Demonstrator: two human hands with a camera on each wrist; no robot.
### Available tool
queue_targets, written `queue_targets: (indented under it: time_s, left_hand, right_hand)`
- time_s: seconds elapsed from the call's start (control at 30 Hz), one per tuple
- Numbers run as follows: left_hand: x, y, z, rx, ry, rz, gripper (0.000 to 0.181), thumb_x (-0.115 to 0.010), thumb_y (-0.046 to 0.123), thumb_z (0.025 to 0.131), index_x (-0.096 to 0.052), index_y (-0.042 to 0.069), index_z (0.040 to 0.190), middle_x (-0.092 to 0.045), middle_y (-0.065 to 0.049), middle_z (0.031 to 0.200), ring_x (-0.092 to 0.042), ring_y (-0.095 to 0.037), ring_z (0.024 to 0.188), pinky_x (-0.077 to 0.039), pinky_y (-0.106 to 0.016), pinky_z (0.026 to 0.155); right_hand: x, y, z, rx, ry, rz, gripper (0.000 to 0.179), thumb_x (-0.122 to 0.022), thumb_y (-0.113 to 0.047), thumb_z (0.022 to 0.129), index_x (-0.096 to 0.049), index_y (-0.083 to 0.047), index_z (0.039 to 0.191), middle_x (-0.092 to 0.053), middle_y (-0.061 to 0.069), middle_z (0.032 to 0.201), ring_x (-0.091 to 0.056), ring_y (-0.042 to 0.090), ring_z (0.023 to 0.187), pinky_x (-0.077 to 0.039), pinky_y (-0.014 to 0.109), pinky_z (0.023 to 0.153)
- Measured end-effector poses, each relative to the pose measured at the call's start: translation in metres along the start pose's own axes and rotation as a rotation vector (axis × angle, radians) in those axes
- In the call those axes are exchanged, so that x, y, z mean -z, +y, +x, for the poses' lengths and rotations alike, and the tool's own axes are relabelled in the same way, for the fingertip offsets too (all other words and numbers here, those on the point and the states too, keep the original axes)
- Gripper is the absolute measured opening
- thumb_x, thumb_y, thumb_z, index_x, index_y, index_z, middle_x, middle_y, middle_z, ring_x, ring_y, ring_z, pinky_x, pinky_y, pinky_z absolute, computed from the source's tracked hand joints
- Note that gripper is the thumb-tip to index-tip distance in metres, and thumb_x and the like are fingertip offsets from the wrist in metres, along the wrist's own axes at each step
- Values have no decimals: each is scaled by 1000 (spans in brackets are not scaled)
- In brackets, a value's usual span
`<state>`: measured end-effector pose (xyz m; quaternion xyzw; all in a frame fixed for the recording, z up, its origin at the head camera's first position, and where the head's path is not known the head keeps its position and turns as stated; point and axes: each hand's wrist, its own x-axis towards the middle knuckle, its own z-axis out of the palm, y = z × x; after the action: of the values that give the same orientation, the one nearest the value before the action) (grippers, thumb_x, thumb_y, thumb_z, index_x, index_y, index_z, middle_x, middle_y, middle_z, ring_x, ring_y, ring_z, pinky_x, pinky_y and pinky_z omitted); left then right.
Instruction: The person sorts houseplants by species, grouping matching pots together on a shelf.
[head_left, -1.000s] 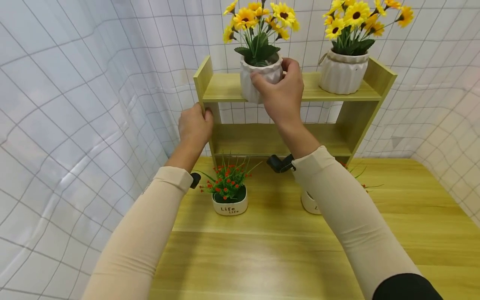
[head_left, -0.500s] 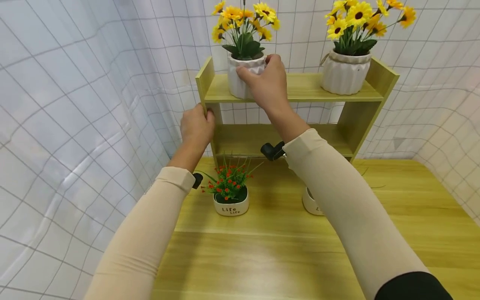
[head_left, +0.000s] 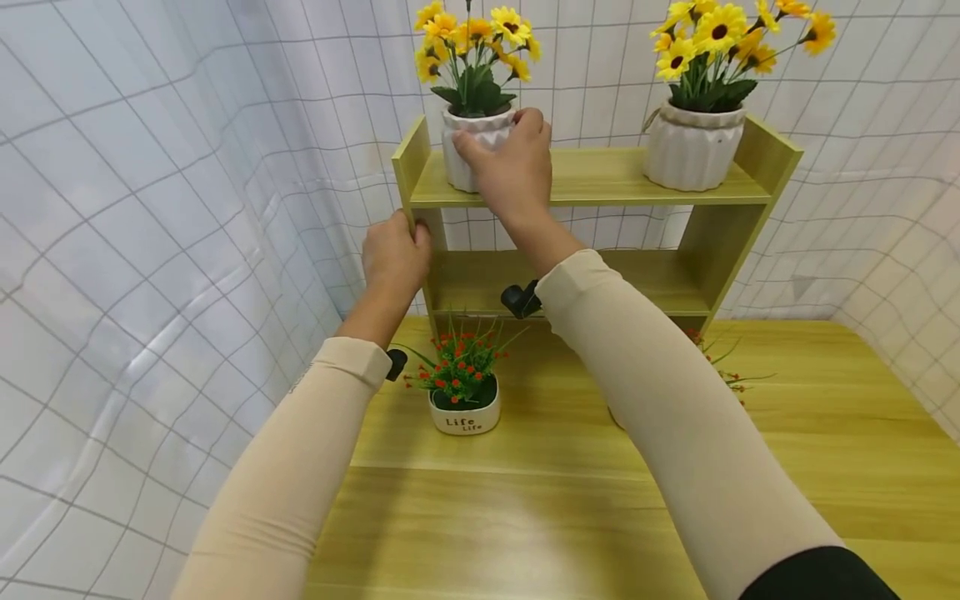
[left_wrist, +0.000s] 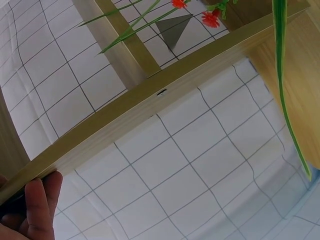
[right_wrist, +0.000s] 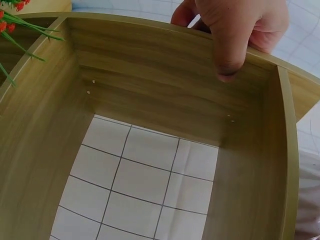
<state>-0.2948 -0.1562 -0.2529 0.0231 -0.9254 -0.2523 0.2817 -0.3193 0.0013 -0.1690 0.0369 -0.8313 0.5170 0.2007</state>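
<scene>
My right hand (head_left: 517,171) holds a white ribbed flowerpot (head_left: 459,167) with yellow sunflowers, thumb on its front and fingers at its right side. This pot stands upright at the left end of the top board of a wooden shelf (head_left: 588,177); its underside is hidden. Lower down, my left hand (head_left: 396,254) grips the shelf's left side panel. In the left wrist view its fingers (left_wrist: 39,205) curl at the panel, and the right wrist view shows the thumb (right_wrist: 230,55) over the panel's edge. A second white sunflower pot (head_left: 692,154) sits at the board's right end.
On the wooden table (head_left: 480,517), before the shelf, stands a small white planter (head_left: 465,419) with red flowers. Another red-flowered plant (head_left: 731,379) is mostly behind my right sleeve (head_left: 660,400). A gridded white curtain (head_left: 97,275) hangs at the left and behind.
My right hand has carried the sunflower pot leftward and back, from over the front edge to the left end of the top board. The left hand keeps its hold on the side panel.
</scene>
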Motion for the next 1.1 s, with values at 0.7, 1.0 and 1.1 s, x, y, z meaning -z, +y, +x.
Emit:
queue_targets:
  time_s: [0.7,1.0,1.1]
  left_hand:
    - [-1,0,0,-7,8,-24,32,-46,24,100,-61,-2,90,-68,-27,92,-65,-48,91,-50,-56,73]
    - [-1,1,3,-11,-6,-17,32,-46,25,100,-60,-2,90,-68,-27,91,-65,-47,89,-51,-54,72]
    - [-2,0,3,-6,-14,-22,32,-46,25,100,-59,-2,89,-67,-26,90,-65,-46,87,-51,-54,71]
  right_hand:
    - [22,26,-30,189,-8,313,63,-71,-38,90,-44,-8,139,-47,1,139,-43,12,129,-38,22,102]
    - [46,87,-82,388,28,445,27,-67,-15,92,-60,1,113,-64,12,111,-62,18,100,-51,32,86]
    - [57,109,-94,356,14,423,25,-66,-16,94,-60,0,112,-64,9,109,-62,16,99,-51,31,86]
